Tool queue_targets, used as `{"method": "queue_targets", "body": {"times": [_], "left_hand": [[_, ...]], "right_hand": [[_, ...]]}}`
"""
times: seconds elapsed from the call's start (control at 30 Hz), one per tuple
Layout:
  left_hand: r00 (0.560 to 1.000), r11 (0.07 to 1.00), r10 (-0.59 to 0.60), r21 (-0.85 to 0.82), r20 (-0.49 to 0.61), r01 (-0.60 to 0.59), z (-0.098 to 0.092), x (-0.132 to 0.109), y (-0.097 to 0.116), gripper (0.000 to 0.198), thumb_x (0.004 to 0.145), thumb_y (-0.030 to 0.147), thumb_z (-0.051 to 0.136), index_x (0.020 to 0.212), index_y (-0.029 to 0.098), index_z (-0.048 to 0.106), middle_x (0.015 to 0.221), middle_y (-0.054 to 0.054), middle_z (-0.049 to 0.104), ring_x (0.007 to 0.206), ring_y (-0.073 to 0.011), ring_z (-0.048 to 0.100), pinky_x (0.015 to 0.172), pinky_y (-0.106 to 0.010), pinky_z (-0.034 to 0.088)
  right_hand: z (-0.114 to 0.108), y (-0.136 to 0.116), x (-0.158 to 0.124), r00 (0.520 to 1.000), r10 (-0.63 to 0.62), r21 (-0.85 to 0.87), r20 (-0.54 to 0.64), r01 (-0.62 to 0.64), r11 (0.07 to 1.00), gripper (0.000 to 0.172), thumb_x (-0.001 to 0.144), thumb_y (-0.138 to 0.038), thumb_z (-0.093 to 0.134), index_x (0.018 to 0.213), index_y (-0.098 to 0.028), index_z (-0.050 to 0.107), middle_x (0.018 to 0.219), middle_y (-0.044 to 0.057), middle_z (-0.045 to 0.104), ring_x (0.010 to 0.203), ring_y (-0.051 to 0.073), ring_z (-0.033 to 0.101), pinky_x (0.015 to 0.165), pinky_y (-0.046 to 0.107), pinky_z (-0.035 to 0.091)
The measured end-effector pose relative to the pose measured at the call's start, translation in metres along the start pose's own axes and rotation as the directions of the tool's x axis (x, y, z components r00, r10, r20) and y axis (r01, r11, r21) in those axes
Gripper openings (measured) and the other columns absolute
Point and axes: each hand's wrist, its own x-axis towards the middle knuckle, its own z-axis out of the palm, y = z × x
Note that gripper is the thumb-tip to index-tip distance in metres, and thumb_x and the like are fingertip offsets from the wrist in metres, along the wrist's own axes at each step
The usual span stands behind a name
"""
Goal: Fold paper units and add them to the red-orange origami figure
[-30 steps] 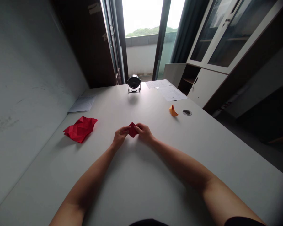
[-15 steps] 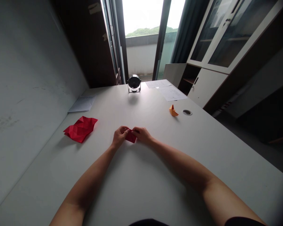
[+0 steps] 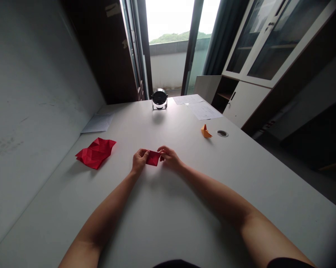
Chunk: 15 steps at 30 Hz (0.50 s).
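Note:
A small folded red paper is held just above the white table, near its middle. My left hand pinches the paper's left edge with closed fingers. My right hand pinches its right edge, fingers curled. The two hands sit close together with the paper between them.
A creased red paper sheet lies to the left. An orange folded paper figure sits at right beside a round cable hole. A small desk fan and white sheets lie at the far end; another sheet is far left.
The red paper has been turned from a diamond shape to a flatter, wider shape between my fingers. Both hands stayed in nearly the same spot.

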Motion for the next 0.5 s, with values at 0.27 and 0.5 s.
{"method": "queue_targets", "body": {"times": [0.27,0.5], "left_hand": [[0.999,1.000,0.024,0.018,0.029,-0.025,0.0004,-0.0010,0.0024,0.034,0.081,0.048,0.071,0.091,0.016,0.063,0.083,-0.004,0.068,0.073,-0.0147,0.064,0.066,-0.025,0.051],[0.994,0.999,0.035,-0.028,0.101,-0.032,0.0025,-0.0030,0.0044,0.031,0.080,0.041,0.072,0.090,0.020,0.052,0.081,0.002,0.061,0.066,-0.0117,0.061,0.058,-0.022,0.048]], "right_hand": [[0.0016,-0.0073,-0.0050,0.991,-0.054,-0.112,0.120,0.068,0.991,0.021,0.081,-0.023,0.064,0.100,-0.018,0.070,0.082,0.003,0.072,0.073,0.016,0.064,0.068,0.027,0.049],[0.0010,-0.0046,-0.0026,0.995,-0.046,-0.120,0.086,0.056,0.991,0.025,0.086,-0.038,0.067,0.099,-0.017,0.073,0.086,0.006,0.074,0.077,0.018,0.067,0.071,0.029,0.051]]}}
